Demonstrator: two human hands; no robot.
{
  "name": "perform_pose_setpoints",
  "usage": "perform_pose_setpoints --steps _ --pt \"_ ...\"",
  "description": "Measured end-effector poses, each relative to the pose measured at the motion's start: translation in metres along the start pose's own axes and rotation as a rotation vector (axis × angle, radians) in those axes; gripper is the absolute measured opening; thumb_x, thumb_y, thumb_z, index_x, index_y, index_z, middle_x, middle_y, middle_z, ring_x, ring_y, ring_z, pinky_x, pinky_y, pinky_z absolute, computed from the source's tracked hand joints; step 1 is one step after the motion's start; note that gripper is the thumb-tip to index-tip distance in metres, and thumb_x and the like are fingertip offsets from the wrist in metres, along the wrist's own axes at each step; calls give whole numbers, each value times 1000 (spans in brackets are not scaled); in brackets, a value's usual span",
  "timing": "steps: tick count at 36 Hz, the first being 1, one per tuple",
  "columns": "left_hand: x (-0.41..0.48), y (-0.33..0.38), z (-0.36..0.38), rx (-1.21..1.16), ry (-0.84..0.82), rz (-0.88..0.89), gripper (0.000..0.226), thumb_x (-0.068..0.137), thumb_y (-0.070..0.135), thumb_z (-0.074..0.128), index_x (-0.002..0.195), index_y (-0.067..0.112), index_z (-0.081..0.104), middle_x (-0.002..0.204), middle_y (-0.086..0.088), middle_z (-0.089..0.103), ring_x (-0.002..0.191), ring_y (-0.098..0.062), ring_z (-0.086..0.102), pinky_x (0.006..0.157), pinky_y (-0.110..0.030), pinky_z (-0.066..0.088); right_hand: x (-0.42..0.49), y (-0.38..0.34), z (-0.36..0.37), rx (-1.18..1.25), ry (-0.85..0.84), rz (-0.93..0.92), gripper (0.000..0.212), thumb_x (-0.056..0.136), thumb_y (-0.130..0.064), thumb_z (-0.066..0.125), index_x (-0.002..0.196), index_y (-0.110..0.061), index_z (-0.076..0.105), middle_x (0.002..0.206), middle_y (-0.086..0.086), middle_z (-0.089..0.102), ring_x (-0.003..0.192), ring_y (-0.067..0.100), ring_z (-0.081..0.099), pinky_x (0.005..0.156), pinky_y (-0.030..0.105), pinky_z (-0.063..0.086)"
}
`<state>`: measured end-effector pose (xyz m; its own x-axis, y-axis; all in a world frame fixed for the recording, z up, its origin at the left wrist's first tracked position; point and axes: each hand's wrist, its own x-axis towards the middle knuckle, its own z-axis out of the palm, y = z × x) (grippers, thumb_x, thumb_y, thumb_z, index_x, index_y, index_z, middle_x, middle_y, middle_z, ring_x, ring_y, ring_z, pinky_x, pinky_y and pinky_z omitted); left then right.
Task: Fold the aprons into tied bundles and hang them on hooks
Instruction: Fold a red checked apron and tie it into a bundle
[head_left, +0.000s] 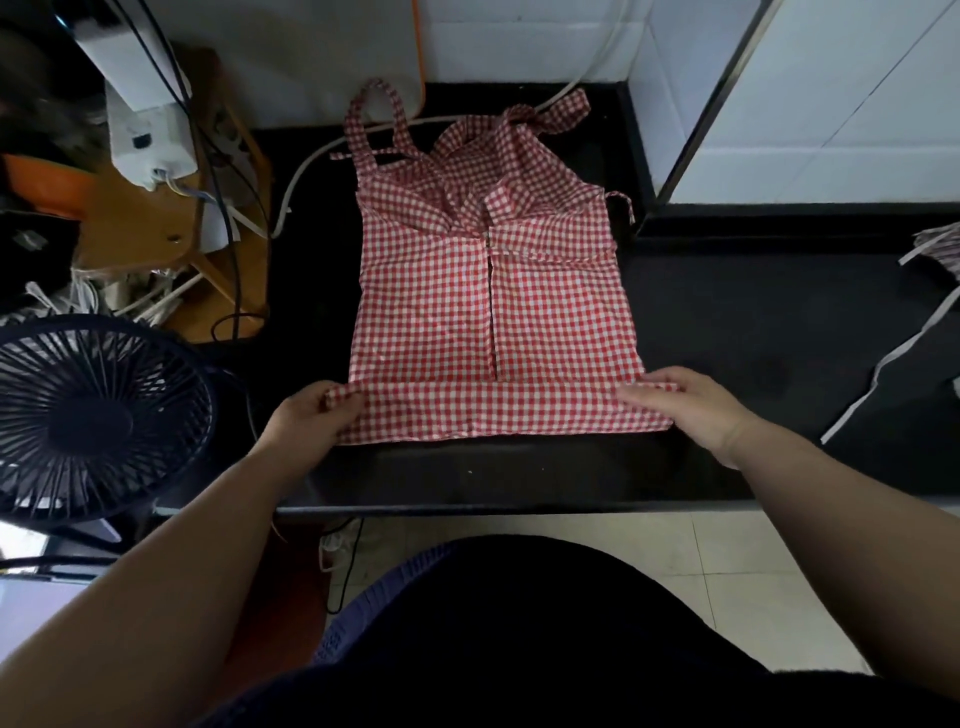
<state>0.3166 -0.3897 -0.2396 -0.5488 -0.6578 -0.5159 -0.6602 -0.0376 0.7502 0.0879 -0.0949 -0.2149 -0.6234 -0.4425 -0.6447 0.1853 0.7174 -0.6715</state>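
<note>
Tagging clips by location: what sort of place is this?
Likely a cramped household work corner: black counter against white tiled wall, desk fan, tangled cables.

Dim head-cam shot, fisheye warp everywhere

Brightest bit is the white wall tiles (530, 47) at the back; the black table (727, 322) just swallows detail. The checks on the apron (493, 291) stay sharp mid-frame, but edges bend hard, the fan (88, 415) bulges, the top-left corner is smeared blurry, and my forearms (171, 597) look stretched.
</note>
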Motion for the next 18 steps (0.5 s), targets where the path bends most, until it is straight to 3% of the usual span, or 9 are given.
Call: perform_pose_setpoints --steps 4,7,13,16,18 --pt "0 -3 6 213 85 35 20 96 41 52 94 22 58 85 7 61 77 -12 57 59 -27 40 2 11 2 -92 8 14 29 84 -31 69 109 -18 61 106 -5 65 96 11 59 85 27 40" --pt "1 -11 9 422 148 52 32 96 49 46 97 19 55 81 3 57 71 -16 53 57 -31 36 8 18 9 -220 126 7 14 92 -30 59 92 -16 61 97 1 65 92 19 61 74 29 46" --pt "3 -16 13 672 216 -18 47 94 58 41 94 13 52 91 -10 61 79 -28 54 62 -34 40 13 21 24 -567 270 104 22 96 -43 48 93 -22 46 88 -3 58 87 22 60 93 49 46" --pt "0 -14 16 698 304 -20 49 91 53 52 114 9 51 108 -14 60 101 -34 54 70 -41 44 8 22 23 -705 380 47 28 94 -45 50 101 -20 40 93 0 59 90 24 60 92 45 44" --pt "-1 -19 14 671 342 168 45 90 37 62 124 9 52 123 -15 55 117 -36 46 87 -48 42 6 24 21 -830 442 -129 19 95 -37 50 102 -19 48 109 4 58 100 25 55 91 42 41"
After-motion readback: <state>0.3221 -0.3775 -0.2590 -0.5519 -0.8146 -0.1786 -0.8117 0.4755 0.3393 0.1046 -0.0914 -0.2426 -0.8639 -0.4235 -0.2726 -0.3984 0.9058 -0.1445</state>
